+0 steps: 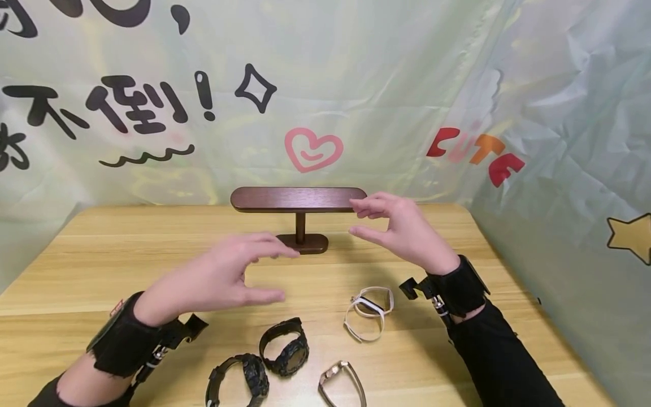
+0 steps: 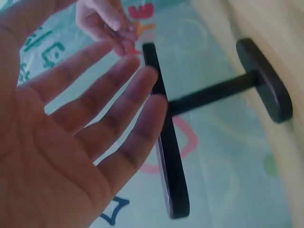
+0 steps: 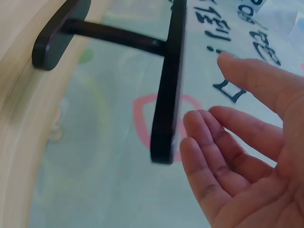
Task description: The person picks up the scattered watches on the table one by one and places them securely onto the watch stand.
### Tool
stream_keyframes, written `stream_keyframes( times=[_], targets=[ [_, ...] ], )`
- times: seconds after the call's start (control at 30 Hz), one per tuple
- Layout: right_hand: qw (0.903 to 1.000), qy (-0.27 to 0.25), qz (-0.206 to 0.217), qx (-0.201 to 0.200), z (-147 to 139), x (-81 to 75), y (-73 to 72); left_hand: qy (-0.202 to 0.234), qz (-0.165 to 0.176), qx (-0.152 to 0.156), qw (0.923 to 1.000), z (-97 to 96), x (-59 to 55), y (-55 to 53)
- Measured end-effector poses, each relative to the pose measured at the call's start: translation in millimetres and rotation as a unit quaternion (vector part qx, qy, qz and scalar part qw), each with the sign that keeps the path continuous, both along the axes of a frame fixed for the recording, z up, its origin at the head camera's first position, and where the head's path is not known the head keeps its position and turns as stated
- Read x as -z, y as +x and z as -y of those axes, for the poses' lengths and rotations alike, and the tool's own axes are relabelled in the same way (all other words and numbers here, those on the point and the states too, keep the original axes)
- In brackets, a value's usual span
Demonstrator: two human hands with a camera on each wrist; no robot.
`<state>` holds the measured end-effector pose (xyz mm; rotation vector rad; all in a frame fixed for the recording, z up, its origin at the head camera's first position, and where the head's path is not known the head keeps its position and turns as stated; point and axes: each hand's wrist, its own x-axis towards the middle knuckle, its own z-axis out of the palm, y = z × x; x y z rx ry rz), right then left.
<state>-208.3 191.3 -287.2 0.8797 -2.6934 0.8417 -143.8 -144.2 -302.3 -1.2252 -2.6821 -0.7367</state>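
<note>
A dark brown wooden T-shaped stand [image 1: 300, 199] stands upright at the back of the table, a long rounded bar on a post and oval base. My left hand [image 1: 218, 277] hovers in front of it and to the left, fingers extended and thumb apart, holding nothing. Near the bar's right end is my right hand [image 1: 402, 229], fingers relaxed and grasping nothing; the right wrist view shows its fingertips [image 3: 192, 121] close beside the bar [image 3: 168, 95]. Whether they touch it I cannot tell. In the left wrist view, the palm and spread fingers [image 2: 128, 123] partly overlap the bar [image 2: 173, 175].
Toward the front lie two black watches [image 1: 290, 353] [image 1: 254, 376], a slim rose-gold watch [image 1: 333, 371] and two pale bands [image 1: 364, 328] [image 1: 389, 299] overlapping each other. A printed cloth [image 1: 386, 85] hangs behind the wooden table [image 1: 168, 226] and along its right side.
</note>
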Motion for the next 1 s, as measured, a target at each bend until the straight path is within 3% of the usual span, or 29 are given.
stream_keyframes(
  times=[0.17,0.37,0.63,0.77,1.0],
  targets=[
    [0.9992,0.03,0.004,-0.027,4,-3.8,10.0,-0.037,0.042,0.048,0.9973,-5.9,5.6,7.8],
    [0.9956,0.07,0.03,-0.055,6,-6.2,15.8,-0.058,0.091,0.105,0.9886,-13.7,10.8,14.5],
    [0.9869,0.12,0.06,-0.089,10,-9.4,23.5,-0.083,0.183,0.133,0.9706,-19.8,17.8,19.4],
    [0.9789,0.151,0.084,-0.109,13,-11.0,28.7,-0.099,0.185,0.14,0.9676,-22.7,22.5,20.0],
    [0.9731,0.165,0.094,-0.131,15,-11.5,34.2,-0.113,0.167,0.14,0.9695,-29.0,28.3,21.0]
  ],
)
